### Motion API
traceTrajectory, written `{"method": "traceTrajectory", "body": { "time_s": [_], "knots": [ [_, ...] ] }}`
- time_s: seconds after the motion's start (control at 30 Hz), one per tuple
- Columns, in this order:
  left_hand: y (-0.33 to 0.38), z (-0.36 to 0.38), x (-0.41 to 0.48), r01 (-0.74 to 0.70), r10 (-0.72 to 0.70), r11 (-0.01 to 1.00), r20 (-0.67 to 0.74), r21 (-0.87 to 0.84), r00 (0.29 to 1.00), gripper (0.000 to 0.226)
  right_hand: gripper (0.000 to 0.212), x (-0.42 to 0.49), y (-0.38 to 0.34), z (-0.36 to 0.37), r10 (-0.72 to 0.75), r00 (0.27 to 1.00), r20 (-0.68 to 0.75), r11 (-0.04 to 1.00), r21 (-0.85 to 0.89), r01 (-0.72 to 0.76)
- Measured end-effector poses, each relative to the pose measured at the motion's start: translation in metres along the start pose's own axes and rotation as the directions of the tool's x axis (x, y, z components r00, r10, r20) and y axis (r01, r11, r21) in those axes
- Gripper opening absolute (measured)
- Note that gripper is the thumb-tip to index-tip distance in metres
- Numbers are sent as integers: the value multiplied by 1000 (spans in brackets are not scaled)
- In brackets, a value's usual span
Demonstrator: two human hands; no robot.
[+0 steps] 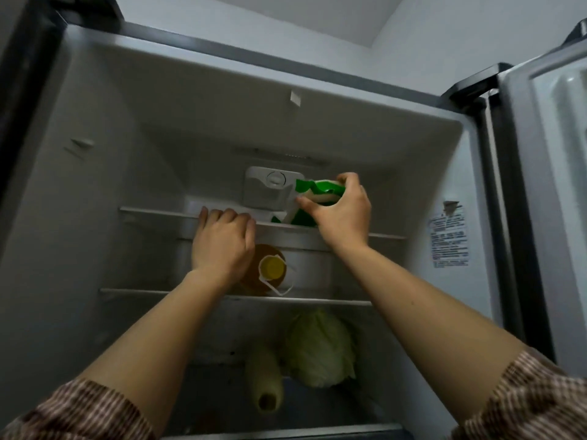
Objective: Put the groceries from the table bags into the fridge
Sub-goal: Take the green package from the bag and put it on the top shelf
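Observation:
The fridge (95, 173) stands open in front of me. My right hand (341, 214) grips a green-and-white packet (313, 188) at the back right of the top shelf (152, 211). The packet's lower part rests on that shelf. My left hand (222, 241) reaches to the front edge of the top shelf, fingers curled over something white there; I cannot tell whether it holds it. Below the left hand an amber oil bottle (268, 269) with a yellow cap stands on the middle shelf (136, 292).
A white container (313, 268) sits beside the bottle. Under the middle shelf lie a pale green cabbage (320, 347) and a corn cob (265, 379). The fridge door (546, 192) hangs open at the right. A thermostat housing (266, 185) is on the back wall.

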State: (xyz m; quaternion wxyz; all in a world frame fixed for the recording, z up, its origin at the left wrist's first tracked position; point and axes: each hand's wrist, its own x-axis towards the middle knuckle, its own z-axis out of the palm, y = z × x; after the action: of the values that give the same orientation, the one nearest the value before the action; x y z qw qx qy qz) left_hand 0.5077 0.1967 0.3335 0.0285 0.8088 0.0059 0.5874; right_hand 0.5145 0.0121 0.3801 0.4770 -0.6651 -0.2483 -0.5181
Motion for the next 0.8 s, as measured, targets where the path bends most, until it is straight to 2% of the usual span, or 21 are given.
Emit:
{"method": "traceTrajectory", "body": {
  "time_s": [0.13, 0.2, 0.33, 0.43, 0.47, 0.5, 0.57, 0.67, 0.73, 0.8],
  "knots": [
    [2, 8, 1, 35, -39, 999, -94, -36, 995, 49, 64, 15, 17, 16, 31, 993, 114, 986, -169, -11],
    [1, 10, 1, 35, -38, 999, -116, -31, 993, 48, 62, 21, 24, 20, 70, 971, 228, 965, -263, -8],
    [-3, 12, 1, 18, -21, 1000, -140, -24, 990, 47, 54, 32, 31, 31, 133, 840, 526, 921, -378, 91],
    [-2, 13, 2, 15, -19, 999, -144, -30, 989, 48, 53, 41, 30, 34, 218, 721, 658, 887, -442, 135],
    [-2, 12, 2, 15, -21, 999, -138, -39, 990, 48, 53, 41, 32, 36, 251, 701, 667, 865, -480, 147],
    [-2, 11, 1, 11, -18, 999, -130, -49, 991, 48, 52, 40, 34, 37, 272, 706, 654, 833, -528, 168],
    [-3, 8, -2, 0, -6, 998, -96, -67, 995, 45, 52, 30, 37, 37, 262, 761, 593, 789, -586, 185],
    [-3, 2, -8, 13, -12, 999, 13, -45, 1000, 45, 51, 0, 37, 28, 122, 838, 531, 817, -533, 219],
    [1, -5, -13, 36, -33, 999, 98, -28, 995, 50, 51, -23, 35, 18, 30, 860, 509, 825, -498, 266],
    [10, -16, -25, 68, -60, 997, 177, -41, 982, 54, 55, -43, 30, 2, 4, 866, 501, 833, -481, 274]
  ]
}}
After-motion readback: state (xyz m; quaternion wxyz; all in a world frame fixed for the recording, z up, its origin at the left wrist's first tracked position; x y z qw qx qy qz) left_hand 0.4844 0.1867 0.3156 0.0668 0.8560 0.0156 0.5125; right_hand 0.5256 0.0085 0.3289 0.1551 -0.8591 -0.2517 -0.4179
